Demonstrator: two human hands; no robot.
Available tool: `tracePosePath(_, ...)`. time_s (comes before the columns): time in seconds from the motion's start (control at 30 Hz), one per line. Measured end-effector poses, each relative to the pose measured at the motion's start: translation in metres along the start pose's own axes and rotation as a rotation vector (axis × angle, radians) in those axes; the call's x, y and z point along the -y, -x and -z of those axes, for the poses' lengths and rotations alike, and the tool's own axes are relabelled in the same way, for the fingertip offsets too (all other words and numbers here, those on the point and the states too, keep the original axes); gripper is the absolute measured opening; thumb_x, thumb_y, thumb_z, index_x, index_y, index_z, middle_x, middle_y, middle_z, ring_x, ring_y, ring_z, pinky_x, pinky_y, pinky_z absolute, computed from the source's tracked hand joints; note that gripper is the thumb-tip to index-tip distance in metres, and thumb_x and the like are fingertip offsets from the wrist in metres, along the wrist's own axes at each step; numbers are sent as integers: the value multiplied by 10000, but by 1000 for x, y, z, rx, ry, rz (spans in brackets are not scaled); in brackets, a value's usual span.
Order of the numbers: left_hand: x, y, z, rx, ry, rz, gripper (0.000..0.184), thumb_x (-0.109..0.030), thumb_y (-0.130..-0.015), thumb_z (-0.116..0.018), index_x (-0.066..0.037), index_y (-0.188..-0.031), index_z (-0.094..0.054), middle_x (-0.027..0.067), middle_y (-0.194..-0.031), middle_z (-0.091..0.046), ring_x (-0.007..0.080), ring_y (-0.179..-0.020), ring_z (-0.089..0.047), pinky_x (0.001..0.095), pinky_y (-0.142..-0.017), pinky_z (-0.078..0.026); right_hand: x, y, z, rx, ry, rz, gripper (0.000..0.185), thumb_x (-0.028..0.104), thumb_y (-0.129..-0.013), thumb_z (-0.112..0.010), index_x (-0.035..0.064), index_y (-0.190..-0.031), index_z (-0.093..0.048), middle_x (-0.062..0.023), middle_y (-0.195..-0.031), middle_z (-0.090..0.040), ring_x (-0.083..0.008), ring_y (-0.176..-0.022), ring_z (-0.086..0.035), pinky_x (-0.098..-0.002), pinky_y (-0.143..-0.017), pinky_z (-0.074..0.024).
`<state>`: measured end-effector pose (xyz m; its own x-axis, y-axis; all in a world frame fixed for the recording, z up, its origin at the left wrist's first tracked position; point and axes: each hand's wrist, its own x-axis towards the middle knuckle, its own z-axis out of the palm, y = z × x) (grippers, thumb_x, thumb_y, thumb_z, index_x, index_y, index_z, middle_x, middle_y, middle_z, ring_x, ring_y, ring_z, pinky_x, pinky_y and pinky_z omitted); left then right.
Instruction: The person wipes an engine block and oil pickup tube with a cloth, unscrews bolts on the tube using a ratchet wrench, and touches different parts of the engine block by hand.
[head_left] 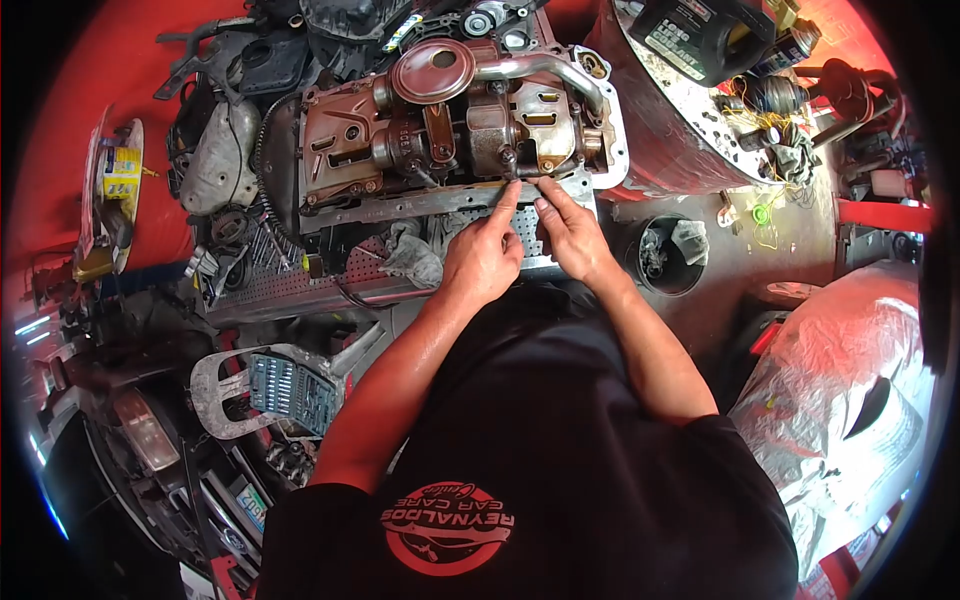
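Observation:
An upturned engine block (400,190) lies before me with its crankshaft side exposed. A round oil pickup (433,72) sits on top, its curved metal pipe (545,68) bending to the right. My left hand (487,258) has its index fingertip on the near rail of the block, the other fingers partly curled. Beside it, my right hand (577,240) touches the same rail with its stretched index finger, thumb apart. The two index fingertips are close together. Nothing is visibly held in either hand.
Cloth rags (412,255) and sockets lie on the perforated metal bench (275,285). A black oil jug (690,40) stands on the drum at right. Below it is a black bucket (670,255). A blue socket set (292,390) sits at lower left, near a car front.

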<state>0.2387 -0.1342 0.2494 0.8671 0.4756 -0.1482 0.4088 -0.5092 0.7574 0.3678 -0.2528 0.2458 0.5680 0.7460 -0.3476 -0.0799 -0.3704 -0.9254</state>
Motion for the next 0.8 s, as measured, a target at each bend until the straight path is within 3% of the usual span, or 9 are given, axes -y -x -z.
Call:
tracePosePath(0.13,1,4,-1,-44,94,-12,749,-21,-845,-596,-168,-1537,-353,106,-829,-699,243,-697,-689,358,-701,-549,3,4,2,-64,392,264,409,230,-1021,-535,136,-1418,-507,-222,-823,-676,-370,-724,-677,-428,-709,-540)
tracePosePath(0.27,7,12,1,-84,173,18,729,-26,-848,-609,-161,-1526,-374,107,-821,-696,234,-689,-687,351,-695,-548,5,12,0,-142,354,274,322,167,-981,-571,99,-1291,-620,-230,-865,-688,-396,-760,-678,-427,-718,-545)
tracePosePath(0.33,14,15,3,-114,165,21,719,-30,-850,-626,-164,-1516,-391,107,-819,-689,238,-688,-679,354,-682,-549,-5,23,3,-201,413,496,207,125,-933,-594,47,-1090,-703,-204,-838,-691,-381,-726,-677,-421,-686,-547)
tracePosePath(0.4,16,16,5,-125,74,-32,711,-41,-853,-623,-166,-1513,-392,122,-829,-691,266,-706,-682,378,-691,-550,-8,42,4,-290,416,384,101,93,-875,-634,25,-921,-692,-139,-790,-688,-274,-645,-676,-362,-621,-534)
tracePosePath(0.53,-4,6,12,-50,-149,-139,676,-95,-868,-602,-179,-1506,-393,180,-873,-693,367,-774,-682,475,-736,-542,-11,42,-8,-404,341,353,110,97,-884,-644,33,-966,-681,-105,-736,-660,-205,-606,-633,-329,-603,-506)
tracePosePath(0.57,-15,0,17,38,-146,-31,656,-132,-874,-587,-155,-1499,-390,213,-868,-694,403,-812,-677,519,-774,-527,-11,40,-13,-433,269,332,120,106,-892,-646,35,-985,-675,-91,-716,-649,-179,-593,-610,-321,-596,-494)
tracePosePath(0.67,-31,-16,19,225,-207,117,630,-146,-878,-585,-113,-1480,-402,202,-856,-702,398,-824,-679,513,-785,-528,-11,46,-21,-374,147,121,135,118,-898,-654,31,-1001,-663,-63,-692,-628,-133,-591,-563,-308,-584,-469)
tracePosePath(0.73,-32,-24,13,189,-181,124,627,-138,-873,-592,-92,-1470,-407,193,-850,-707,378,-814,-687,482,-780,-533,-36,54,-16,-357,133,77,154,167,-899,-665,28,-966,-659,-59,-694,-633,-124,-589,-539,-309,-577,-457)
tracePosePath(0.8,-29,-28,7,160,-158,131,623,-130,-868,-599,-71,-1460,-412,184,-844,-712,357,-804,-694,451,-776,-539,-59,68,-5,-300,263,-186,199,220,-892,-673,30,-949,-662,-69,-703,-647,-140,-583,-540,-327,-577,-457)
